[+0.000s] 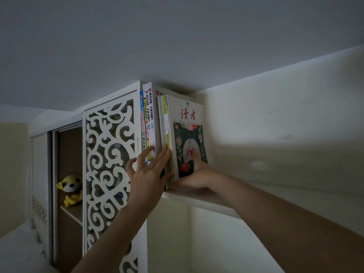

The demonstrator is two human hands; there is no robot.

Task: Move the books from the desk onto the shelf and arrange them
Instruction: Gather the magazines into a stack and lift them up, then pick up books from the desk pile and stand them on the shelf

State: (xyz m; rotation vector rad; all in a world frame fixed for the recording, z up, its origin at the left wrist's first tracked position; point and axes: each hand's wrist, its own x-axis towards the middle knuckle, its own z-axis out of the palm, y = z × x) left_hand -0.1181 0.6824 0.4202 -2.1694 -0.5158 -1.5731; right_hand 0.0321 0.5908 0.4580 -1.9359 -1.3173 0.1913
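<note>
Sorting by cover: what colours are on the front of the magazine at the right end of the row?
Head view: the magazine has a pale top with red characters, above a dark green floral picture.

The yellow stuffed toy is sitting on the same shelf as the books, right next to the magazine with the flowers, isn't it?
Not quite. The yellow stuffed toy isn't on the books' shelf. It sits in the cabinet far to the left, lower down, behind the carved white panel. The head view shows it. Next to the flowered magazine are only other books and the hands: left hand, right hand.
</note>
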